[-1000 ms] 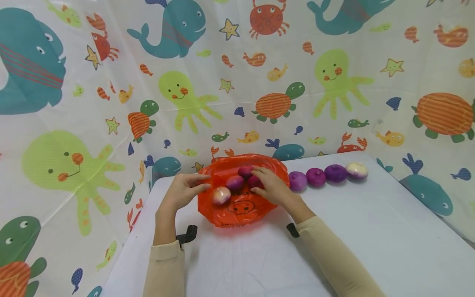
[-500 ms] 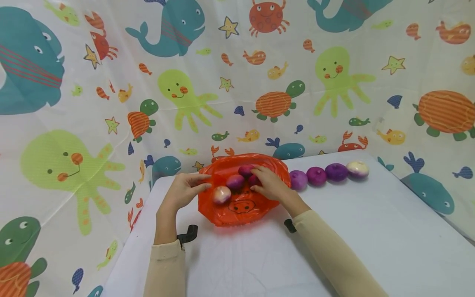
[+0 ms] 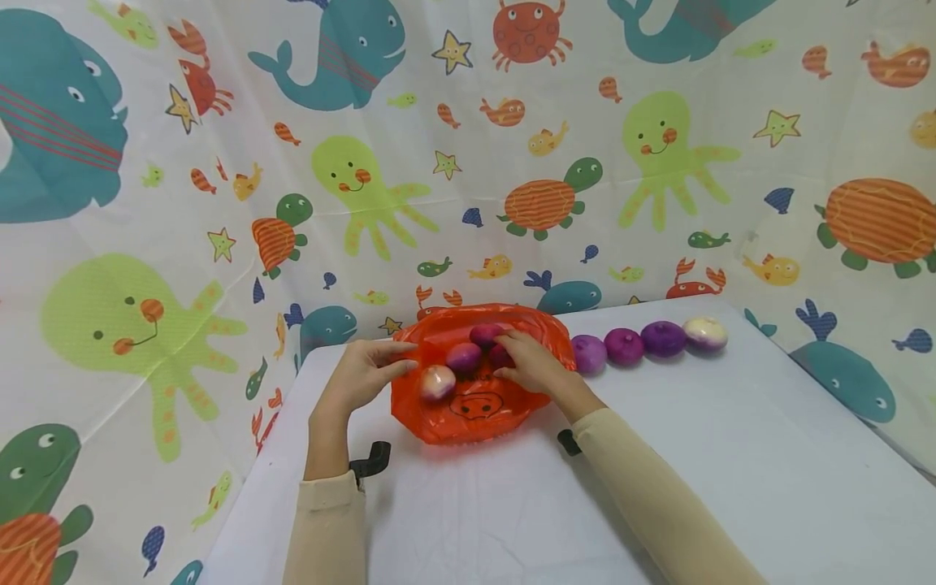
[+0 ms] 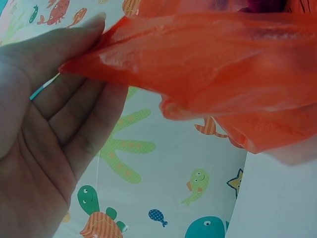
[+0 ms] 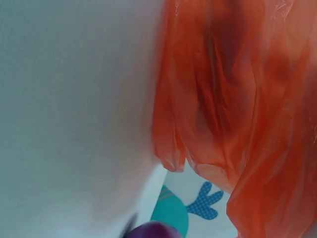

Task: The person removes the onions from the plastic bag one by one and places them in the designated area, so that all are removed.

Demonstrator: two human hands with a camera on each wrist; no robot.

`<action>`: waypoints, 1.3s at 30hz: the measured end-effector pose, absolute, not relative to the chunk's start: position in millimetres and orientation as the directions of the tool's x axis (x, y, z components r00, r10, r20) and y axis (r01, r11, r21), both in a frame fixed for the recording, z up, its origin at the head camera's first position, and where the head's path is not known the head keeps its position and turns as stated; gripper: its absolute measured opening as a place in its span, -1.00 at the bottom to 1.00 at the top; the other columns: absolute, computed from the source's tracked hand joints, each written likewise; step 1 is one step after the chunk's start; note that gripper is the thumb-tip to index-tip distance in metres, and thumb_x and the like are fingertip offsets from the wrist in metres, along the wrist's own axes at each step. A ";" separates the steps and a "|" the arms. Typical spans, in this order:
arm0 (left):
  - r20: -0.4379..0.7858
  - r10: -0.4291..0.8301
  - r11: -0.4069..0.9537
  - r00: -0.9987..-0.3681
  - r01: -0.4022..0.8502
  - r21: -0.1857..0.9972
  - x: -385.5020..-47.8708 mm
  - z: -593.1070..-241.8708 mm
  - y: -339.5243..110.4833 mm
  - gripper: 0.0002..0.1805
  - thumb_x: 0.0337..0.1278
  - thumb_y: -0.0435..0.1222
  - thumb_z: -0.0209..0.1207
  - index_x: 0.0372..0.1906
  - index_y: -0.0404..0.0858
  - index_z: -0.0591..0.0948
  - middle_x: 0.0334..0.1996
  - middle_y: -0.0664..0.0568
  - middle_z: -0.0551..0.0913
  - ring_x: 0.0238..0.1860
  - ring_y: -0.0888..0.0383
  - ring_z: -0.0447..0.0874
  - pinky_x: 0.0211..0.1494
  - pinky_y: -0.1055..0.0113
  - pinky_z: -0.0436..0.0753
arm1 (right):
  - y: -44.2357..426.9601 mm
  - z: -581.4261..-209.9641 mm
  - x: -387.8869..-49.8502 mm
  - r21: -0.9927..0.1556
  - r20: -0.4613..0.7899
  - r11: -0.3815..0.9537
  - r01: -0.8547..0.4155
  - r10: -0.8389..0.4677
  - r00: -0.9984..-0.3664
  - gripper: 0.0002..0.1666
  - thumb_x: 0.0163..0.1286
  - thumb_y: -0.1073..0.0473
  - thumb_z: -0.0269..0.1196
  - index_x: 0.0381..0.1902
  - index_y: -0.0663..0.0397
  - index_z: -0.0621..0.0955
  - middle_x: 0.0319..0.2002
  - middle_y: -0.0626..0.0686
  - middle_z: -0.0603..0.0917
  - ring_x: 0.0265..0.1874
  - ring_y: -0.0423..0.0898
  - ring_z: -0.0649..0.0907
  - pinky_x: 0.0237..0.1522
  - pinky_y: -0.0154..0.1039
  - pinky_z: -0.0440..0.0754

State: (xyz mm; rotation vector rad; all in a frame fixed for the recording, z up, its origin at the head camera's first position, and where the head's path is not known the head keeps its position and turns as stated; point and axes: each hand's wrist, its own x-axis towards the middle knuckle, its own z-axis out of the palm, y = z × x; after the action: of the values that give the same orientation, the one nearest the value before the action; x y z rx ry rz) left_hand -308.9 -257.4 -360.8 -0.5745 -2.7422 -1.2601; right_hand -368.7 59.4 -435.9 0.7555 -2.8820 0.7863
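A red plastic bag point(image 3: 453, 426) with a printed face lies spread with its mouth wide at the table's far side. My left hand point(image 3: 358, 378) pinches its left edge; the left wrist view shows the bag point(image 4: 198, 64) pulled to a point between thumb and fingers. Inside the bag are a white-and-purple onion point(image 3: 437, 383) and purple onions, one in the middle point(image 3: 464, 357), one behind it point(image 3: 485, 335). My right hand point(image 3: 537, 361) reaches in from the right, with fingers and thumb round a dark purple onion point(image 3: 500, 357), mostly hidden. The right wrist view shows only the bag's outside point(image 5: 213, 99).
A row of several onions stands right of the bag, from a light purple one point(image 3: 589, 354) beside it to a white one point(image 3: 705, 335) at the far end. The white table point(image 3: 468, 520) meets a curtain point(image 3: 468, 187) printed with sea animals.
The right forearm has shifted slightly to the left, the hand staying at the same onion. My left hand, the bag and the onions look unchanged.
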 end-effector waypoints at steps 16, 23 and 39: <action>0.219 0.307 0.590 -0.926 0.366 0.719 -309.1 -361.5 -258.7 -0.62 0.30 -0.10 0.40 0.15 -0.13 0.77 -0.05 0.01 0.82 -0.08 0.04 0.81 0.02 0.13 0.82 | 57.9 -442.8 -365.2 -0.421 0.132 0.763 -0.490 -0.483 -0.866 -0.31 0.39 0.06 0.44 0.41 0.10 0.53 0.36 0.21 0.55 0.38 0.20 0.45 0.47 0.16 0.46; 0.209 0.294 0.596 -0.933 0.350 0.722 -308.9 -360.6 -258.5 -0.63 0.30 -0.11 0.39 0.15 -0.11 0.77 -0.04 -0.01 0.82 -0.07 0.03 0.81 0.04 0.11 0.82 | 54.3 -446.6 -363.0 -0.441 0.129 0.753 -0.488 -0.485 -0.865 -0.30 0.37 0.02 0.46 0.41 0.06 0.55 0.35 0.20 0.51 0.35 0.16 0.51 0.46 0.13 0.49; 0.206 0.291 0.595 -0.934 0.345 0.726 -307.0 -359.2 -256.8 -0.65 0.31 -0.14 0.39 0.14 -0.11 0.78 -0.07 0.00 0.82 -0.11 0.05 0.82 0.04 0.11 0.82 | 56.2 -444.7 -348.7 -0.466 0.121 0.709 -0.529 -0.541 -0.832 -0.31 0.43 0.08 0.40 0.46 0.04 0.49 0.34 0.13 0.54 0.36 0.09 0.52 0.45 0.08 0.51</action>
State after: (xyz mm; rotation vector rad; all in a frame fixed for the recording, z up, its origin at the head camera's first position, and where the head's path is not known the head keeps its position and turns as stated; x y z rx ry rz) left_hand -307.0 -256.8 -359.2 -0.5490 -2.7464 -1.2722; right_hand -348.7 56.2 -444.7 0.9155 -2.9269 0.7865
